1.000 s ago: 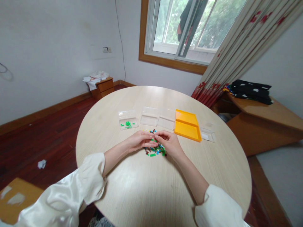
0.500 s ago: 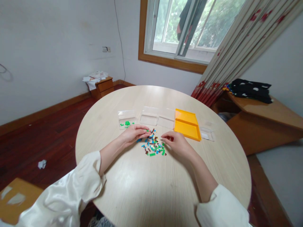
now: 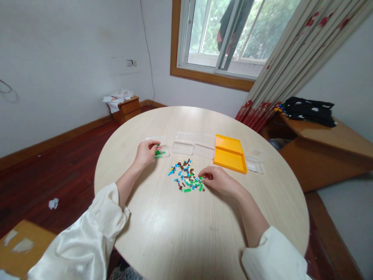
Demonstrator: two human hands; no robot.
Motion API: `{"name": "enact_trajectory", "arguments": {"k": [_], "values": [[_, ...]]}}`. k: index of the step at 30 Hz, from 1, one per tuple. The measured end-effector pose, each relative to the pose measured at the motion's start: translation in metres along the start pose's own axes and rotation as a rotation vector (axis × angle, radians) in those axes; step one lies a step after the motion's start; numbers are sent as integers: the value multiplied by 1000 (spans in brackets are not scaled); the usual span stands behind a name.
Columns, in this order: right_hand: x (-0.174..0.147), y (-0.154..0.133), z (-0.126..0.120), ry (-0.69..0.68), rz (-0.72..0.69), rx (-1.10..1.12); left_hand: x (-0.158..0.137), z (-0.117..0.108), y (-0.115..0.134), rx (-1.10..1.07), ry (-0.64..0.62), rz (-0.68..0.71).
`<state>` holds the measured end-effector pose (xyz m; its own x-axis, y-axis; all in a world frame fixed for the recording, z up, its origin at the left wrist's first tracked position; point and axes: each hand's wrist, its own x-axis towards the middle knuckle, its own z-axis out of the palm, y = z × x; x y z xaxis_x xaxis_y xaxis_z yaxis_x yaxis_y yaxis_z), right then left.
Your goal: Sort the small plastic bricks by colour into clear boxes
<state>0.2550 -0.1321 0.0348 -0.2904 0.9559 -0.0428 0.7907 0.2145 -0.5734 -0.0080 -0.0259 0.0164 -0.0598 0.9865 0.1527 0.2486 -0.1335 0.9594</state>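
My left hand [image 3: 145, 154] is over the leftmost clear plastic box [image 3: 165, 152], its fingers pinched on a small green building brick [image 3: 159, 145]. Below the fingertips, several green bricks [image 3: 158, 153] lie in that box. Across the middle of the table spreads a loose pile of small bricks [image 3: 183, 177] in blue, brown, green, yellow and white. At the pile's right edge is my right hand [image 3: 220, 179], fingers curled and closed, fingertips beside some green bricks. Whether it grips a brick I cannot make out.
Two more clear boxes [image 3: 183, 147] stand behind the pile, lids raised. An open orange case [image 3: 230, 160] lies to their right, and another clear case [image 3: 259, 166] sits beyond it. All rest on a round wooden table [image 3: 180, 233]. A window and curtain are behind.
My left hand has moved left and away from me, from the pile to the leftmost box, with a green brick. My right hand has shifted slightly down at the pile's edge.
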Motion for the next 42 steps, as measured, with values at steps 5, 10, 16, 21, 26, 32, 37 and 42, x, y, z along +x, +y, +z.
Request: {"name": "enact_trajectory", "arguments": {"k": [5, 10, 16, 21, 26, 32, 37, 42], "values": [[0, 0, 0, -4, -2, -4, 2, 0, -10, 390, 5, 225], [0, 1, 0, -5, -7, -2, 2, -1, -11, 591, -25, 333], [0, 0, 0, -20, -10, -21, 1, -1, -11, 649, -42, 400], [0, -4, -2, -9, 26, -40, -1, 0, -10, 640, -39, 430], [0, -5, -2, -3, 19, -62, -3, -1, -7, 626, -49, 433], [0, -6, -3, 10, 5, -84, -4, 0, -5, 611, -47, 427], [0, -6, -3, 8, 17, -92, -5, 0, -4, 588, -50, 436], [0, -8, -4, 5, 31, -101, -6, 1, -3, 566, -56, 443]]}}
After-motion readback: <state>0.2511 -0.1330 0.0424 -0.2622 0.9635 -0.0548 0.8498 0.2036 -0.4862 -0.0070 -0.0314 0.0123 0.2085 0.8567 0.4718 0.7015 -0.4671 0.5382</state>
